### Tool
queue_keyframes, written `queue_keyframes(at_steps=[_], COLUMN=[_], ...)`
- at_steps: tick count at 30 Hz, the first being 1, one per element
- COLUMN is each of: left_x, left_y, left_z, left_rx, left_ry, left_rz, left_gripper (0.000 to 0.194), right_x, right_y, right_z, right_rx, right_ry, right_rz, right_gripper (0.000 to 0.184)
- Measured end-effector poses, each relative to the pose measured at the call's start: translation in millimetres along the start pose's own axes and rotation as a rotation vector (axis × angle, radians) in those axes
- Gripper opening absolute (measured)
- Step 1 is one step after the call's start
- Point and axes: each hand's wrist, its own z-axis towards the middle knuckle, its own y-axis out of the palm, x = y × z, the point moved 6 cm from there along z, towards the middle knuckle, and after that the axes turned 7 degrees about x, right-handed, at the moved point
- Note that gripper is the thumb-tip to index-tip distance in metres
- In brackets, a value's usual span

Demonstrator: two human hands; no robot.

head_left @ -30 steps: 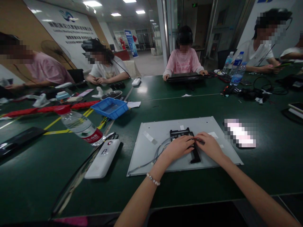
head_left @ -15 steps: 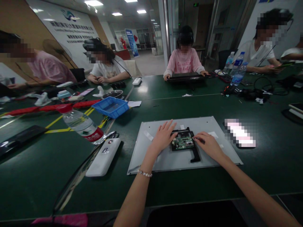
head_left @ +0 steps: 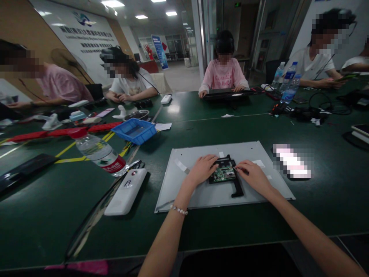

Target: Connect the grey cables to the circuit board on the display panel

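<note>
A black plastic frame [head_left: 238,188] with a green circuit board [head_left: 223,174] in it lies on a grey metal-looking panel [head_left: 178,192]. My left hand [head_left: 203,169] is at the frame's upper left corner, thumb and fingers bent over its edge. On the opposite side, my right hand [head_left: 253,175] is closed in a pinch, fingertips at the board's right edge. Something small and dark seems to be within those fingers, too small to name. Strips of whitish tape [head_left: 182,165] stick to the panel around the frame.
Left of the panel are a white power bank-like case [head_left: 127,192], a tilted water bottle [head_left: 100,154] and a blue plastic tray [head_left: 135,130]. A blurred-out phone-like thing [head_left: 292,161] lies to the right. Several people sit around the green table [head_left: 201,127].
My left hand has come down and slightly right, its spread fingers now drawn in over the frame's corner. My right hand stays almost in place, pinching.
</note>
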Motion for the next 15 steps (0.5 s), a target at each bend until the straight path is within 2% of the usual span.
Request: queue_keyframes(at_steps=[8,11,15], left_x=[-7,-12,-13], left_y=[2.3,7.3,16.0], left_z=[8,17,24], left_rx=[0.024,0.039,0.005], left_ry=[-0.023,-0.037,0.009], left_rz=[-0.029,-0.044,-0.104], left_gripper=[0.041,0.043,0.039], right_x=[-3,-5,-6], right_y=[-2,-4,-4], right_z=[0,1,1], right_rx=[-0.001,-0.001,0.000], right_ry=[0.012,0.011,0.007], right_rz=[-0.003,-0.002,-0.004], right_gripper=[0.019,0.020,0.020])
